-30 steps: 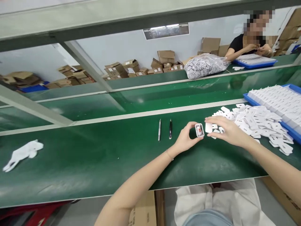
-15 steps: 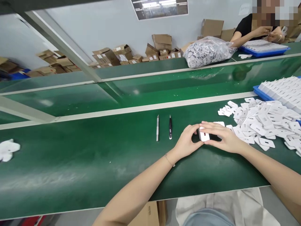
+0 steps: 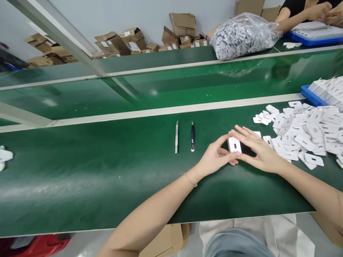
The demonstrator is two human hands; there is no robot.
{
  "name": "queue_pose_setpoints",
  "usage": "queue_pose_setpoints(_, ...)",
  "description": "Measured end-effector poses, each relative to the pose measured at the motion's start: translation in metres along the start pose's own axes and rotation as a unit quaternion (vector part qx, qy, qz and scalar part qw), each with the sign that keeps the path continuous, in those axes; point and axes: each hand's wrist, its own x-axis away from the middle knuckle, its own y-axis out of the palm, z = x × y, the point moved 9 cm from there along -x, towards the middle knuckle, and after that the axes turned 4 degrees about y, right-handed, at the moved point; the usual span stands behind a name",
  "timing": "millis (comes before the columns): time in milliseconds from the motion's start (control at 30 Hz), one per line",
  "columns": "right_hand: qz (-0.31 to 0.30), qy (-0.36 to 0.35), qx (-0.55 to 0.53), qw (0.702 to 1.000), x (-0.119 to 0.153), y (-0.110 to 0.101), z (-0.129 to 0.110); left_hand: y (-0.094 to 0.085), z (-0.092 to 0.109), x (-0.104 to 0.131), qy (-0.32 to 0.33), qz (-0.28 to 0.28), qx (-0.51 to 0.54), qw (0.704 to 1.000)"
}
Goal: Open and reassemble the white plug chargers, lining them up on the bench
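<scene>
A small white USB charger (image 3: 234, 141) is held over the green bench, its face with a dark red port turned up toward me. My left hand (image 3: 214, 157) grips it from the left, thumb along the lower edge and fingers behind. From the right, my right hand (image 3: 261, 153) has its thumb at the lower corner and a fingertip at the top edge, while its other fingers are raised. Just right of that hand lies a heap of white slotted plates (image 3: 305, 141). Left of my hands are black tweezers (image 3: 192, 137) and a silver craft knife (image 3: 176, 137).
A blue tray (image 3: 312, 96) with white parts stands at the right. Behind the pale divider rail (image 3: 160, 111), a clear bag (image 3: 241, 37) of white parts sits near a co-worker's hands (image 3: 324, 14). White pieces (image 3: 4, 157) lie at the far left.
The camera view has tilted down a little and shifted. The charger's port face shows more fully, and my right fingers have lifted and spread from across its top.
</scene>
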Motion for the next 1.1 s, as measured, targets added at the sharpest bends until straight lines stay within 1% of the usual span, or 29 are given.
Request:
queue_pose_setpoints(100,-0.003,0.061,-0.063,0.996,0.001,0.0,0.008,0.0,0.001,-0.003,-0.007,0.026,0.012,1.0)
queue_pose_setpoints(167,-0.018,0.109,-0.154,0.982,0.001,0.003,0.016,0.001,0.003,-0.004,-0.007,0.027,0.024,0.999)
queue_pose_setpoints(233,-0.011,0.157,-0.267,0.951,-0.001,0.006,0.024,0.002,0.003,-0.004,-0.017,0.024,0.031,0.999)
queue_pose_setpoints(300,0.024,0.2,-0.347,0.916,-0.002,0.007,0.034,0.002,0.003,-0.004,-0.022,0.02,0.036,0.999)
queue_pose_setpoints(333,0.043,0.219,-0.366,0.903,-0.003,0.007,0.038,0.002,0.004,-0.004,-0.02,0.021,0.037,0.999)
queue_pose_setpoints(400,0.062,0.244,-0.384,0.889,-0.004,0.009,0.044,0.001,0.004,-0.004,-0.022,0.021,0.034,0.999)
queue_pose_setpoints(567,0.068,0.268,-0.428,0.861,-0.004,0.016,0.048,0.002,0.004,-0.004,-0.032,0.017,0.028,0.999)
queue_pose_setpoints(633,0.072,0.269,-0.432,0.858,-0.005,0.017,0.048,0.001,0.005,-0.004,-0.027,0.019,0.029,0.999)
queue_pose_setpoints(733,0.079,0.266,-0.408,0.87,-0.007,0.016,0.048,0.001,0.004,-0.004,-0.032,0.024,0.027,0.999)
queue_pose_setpoints(900,0.097,0.238,-0.372,0.892,-0.013,0.008,0.04,-0.003,0.004,-0.004,-0.037,0.066,0.042,0.996)
queue_pose_setpoints(1000,0.102,0.237,-0.351,0.9,-0.014,0.007,0.037,-0.004,0.005,-0.004,-0.044,0.086,0.039,0.995)
queue_pose_setpoints(1100,0.12,0.228,-0.336,0.906,-0.013,0.005,0.035,-0.005,0.008,-0.004,-0.05,0.1,0.036,0.993)
